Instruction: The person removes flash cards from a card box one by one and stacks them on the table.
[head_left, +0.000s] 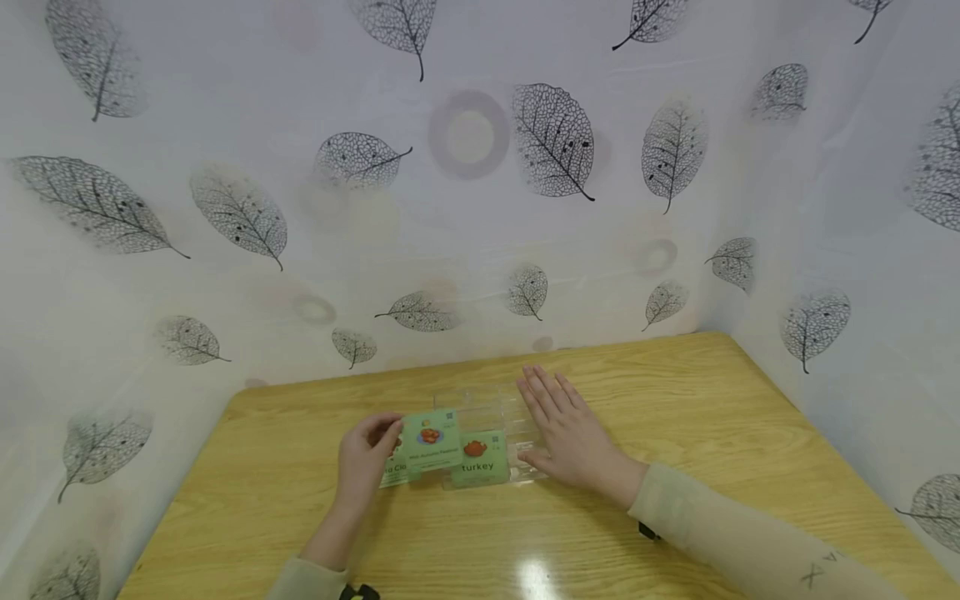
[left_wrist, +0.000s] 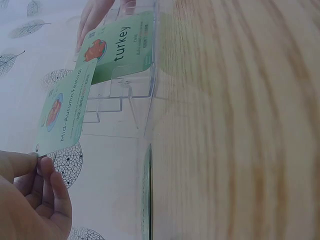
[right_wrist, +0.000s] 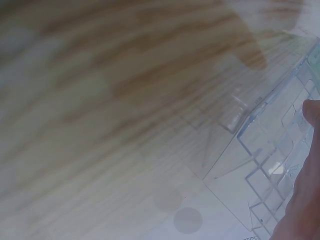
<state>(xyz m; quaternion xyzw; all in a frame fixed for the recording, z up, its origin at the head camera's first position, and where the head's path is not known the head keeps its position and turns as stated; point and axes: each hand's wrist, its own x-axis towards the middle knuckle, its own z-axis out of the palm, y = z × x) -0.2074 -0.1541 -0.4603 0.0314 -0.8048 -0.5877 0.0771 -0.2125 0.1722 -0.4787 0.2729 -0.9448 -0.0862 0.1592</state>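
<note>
The left hand [head_left: 360, 462], left of the clear stand [head_left: 487, 408], has its grip closed, thumb against fingers, pinching the Mid-Autumn Festival card [head_left: 432, 446] by its left edge. The card extends from the grip toward the stand's left part, printed face toward the person; its long axis seems to follow the text, slightly tilted. The turkey card [head_left: 480, 461] sits at the stand's left front; other cards [head_left: 393, 473] lie left of the stand on the bench [head_left: 247, 517]. The right hand [head_left: 566, 433], grip spread with fingers straight, lies over the stand's right side.
</note>
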